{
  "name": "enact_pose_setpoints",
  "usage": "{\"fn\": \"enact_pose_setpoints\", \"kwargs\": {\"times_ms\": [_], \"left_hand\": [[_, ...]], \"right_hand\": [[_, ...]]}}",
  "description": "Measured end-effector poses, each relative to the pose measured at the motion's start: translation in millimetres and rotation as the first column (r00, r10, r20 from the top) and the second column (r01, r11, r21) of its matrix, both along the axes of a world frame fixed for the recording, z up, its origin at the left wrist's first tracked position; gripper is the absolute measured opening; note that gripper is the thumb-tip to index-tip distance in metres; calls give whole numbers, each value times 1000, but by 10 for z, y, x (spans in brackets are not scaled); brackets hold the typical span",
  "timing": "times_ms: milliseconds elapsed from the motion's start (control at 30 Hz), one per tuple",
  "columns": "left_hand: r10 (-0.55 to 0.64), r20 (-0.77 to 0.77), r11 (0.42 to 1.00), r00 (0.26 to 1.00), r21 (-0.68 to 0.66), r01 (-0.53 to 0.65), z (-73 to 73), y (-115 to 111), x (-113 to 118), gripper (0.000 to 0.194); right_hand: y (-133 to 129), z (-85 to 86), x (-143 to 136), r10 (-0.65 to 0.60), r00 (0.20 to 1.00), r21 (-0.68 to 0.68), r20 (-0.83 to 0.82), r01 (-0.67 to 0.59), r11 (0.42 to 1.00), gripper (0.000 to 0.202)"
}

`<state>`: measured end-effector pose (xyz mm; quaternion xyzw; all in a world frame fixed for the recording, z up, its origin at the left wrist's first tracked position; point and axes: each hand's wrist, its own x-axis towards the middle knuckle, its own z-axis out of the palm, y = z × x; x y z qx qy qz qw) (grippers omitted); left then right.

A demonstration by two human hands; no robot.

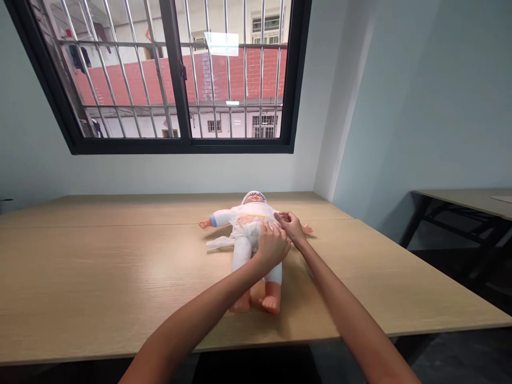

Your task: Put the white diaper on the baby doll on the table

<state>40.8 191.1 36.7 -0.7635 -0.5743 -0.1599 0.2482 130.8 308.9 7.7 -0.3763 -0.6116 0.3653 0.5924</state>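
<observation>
Fingers (270,229) on diaper (248,229), doll (242,255) lengthwise, feet (271,304) nearest

Baby doll (267,210): flat on its back, head beyond both hands, bare feet (271,304) on their near side.
Arms (226,217): spread wide, one left of the grip, the other showing past the right hand (294,227).
Clothing: white top, blue cuff (213,220) left of the grip, white legs (241,254) down to the shins.
Cap (248,197): white, dark-marked, beyond the grip.
Diaper (248,230): white, crumpled over the hips, beside the left hand (274,246).
Side strip (220,244): white, stretched out left of the grip.
Orange-yellow print (256,217): beyond the left hand, on top or diaper, hard to tell.
</observation>
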Motion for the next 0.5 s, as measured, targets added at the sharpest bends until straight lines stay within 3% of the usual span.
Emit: {"fn": "enact_pose_setpoints", "kwargs": {"times_ms": [200,500], "left_hand": [[-8,-76,998,997,-57,4,15,7,10,36],[3,-123,997,992,-74,-12,64,-53,10,41]], "right_hand": [[95,-6,-103,-3,996,-24,85,5,1000,42],[124,-158,-173,-56,998,-74,40,59,996,47]]}}
